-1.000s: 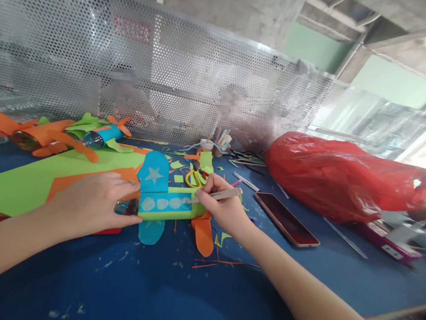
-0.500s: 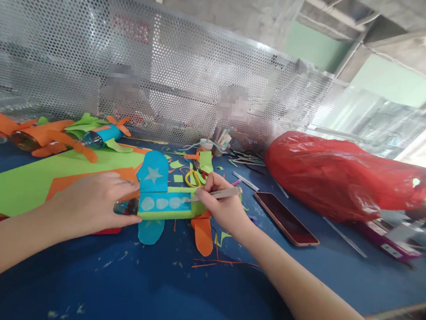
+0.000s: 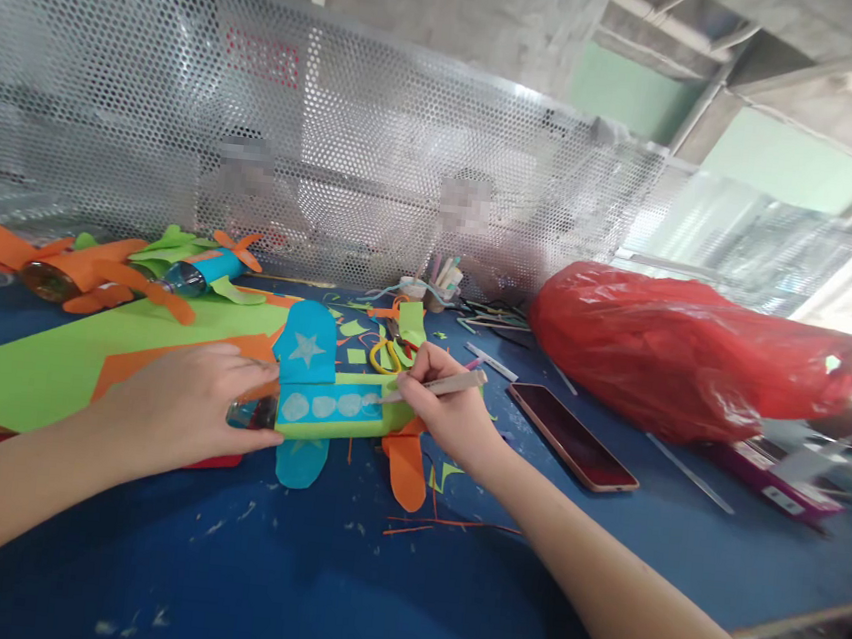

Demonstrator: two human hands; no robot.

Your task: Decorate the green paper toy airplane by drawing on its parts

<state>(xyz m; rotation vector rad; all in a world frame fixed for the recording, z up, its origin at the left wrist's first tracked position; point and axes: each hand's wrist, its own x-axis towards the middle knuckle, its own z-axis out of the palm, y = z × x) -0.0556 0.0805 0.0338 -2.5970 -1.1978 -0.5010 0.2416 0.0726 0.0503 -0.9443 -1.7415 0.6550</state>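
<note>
A toy plane (image 3: 355, 431), made from a plastic bottle wrapped in green paper, lies across the middle of the blue table. My left hand (image 3: 219, 395) is closed around its clear bottle end. Blue paper wings (image 3: 308, 343) stick out on both sides, the upper one with a silver star, and an orange paper tail piece (image 3: 406, 470) sits at the right. On the body is a blue strip (image 3: 310, 407) with a row of several silvery round spots. My right hand (image 3: 437, 401) pinches a pale marker pen (image 3: 457, 383), its tip at the rightmost spot.
Behind the plane lie yellow-handled scissors (image 3: 386, 356) among paper scraps. A phone (image 3: 572, 439) and a red plastic bag (image 3: 679, 349) are at the right. Green paper sheets (image 3: 22, 361) and more paper-covered bottle planes (image 3: 80, 266) stand left. A perforated metal screen (image 3: 382, 155) closes the back.
The pen and my right fingers have shifted very slightly at the rightmost spot. My left hand and the toy plane have stayed in place.
</note>
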